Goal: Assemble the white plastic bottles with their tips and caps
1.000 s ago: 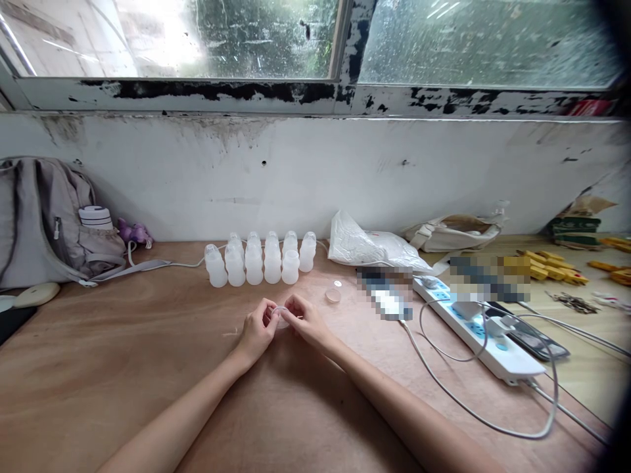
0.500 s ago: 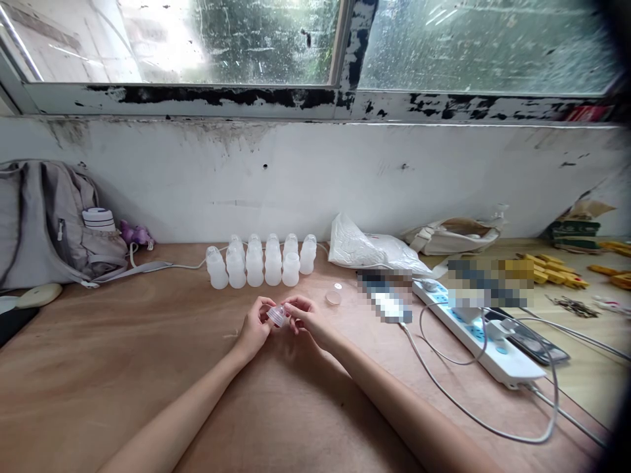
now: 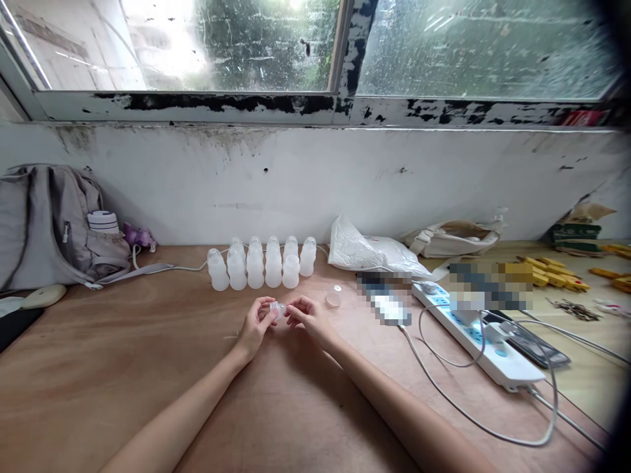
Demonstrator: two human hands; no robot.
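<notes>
My left hand (image 3: 257, 323) is closed on a small clear, ribbed bottle top (image 3: 276, 309), held just above the tabletop. At its right end, my right hand (image 3: 306, 315) pinches the narrower part with the fingertips; the fingers partly hide it. Beyond my hands stand several frosted white baby bottles (image 3: 255, 269) in rows, upright, most with clear tops. One bottle (image 3: 290, 271) in the front row, at its right end, has an uncovered neck. Right of my right hand lie a clear round disc (image 3: 333, 300) and a small white round piece (image 3: 337, 288).
A white plastic bag (image 3: 374, 253) lies behind to the right. A power strip (image 3: 493, 358) with looping cables, a blurred-out phone (image 3: 387, 302) and yellow tools (image 3: 555, 272) occupy the right side. At left sits a grey backpack (image 3: 49, 223) against the wall.
The bottle top has been turned from a downward tilt to lying nearly sideways between my hands. My right fingers have closed in on its end.
</notes>
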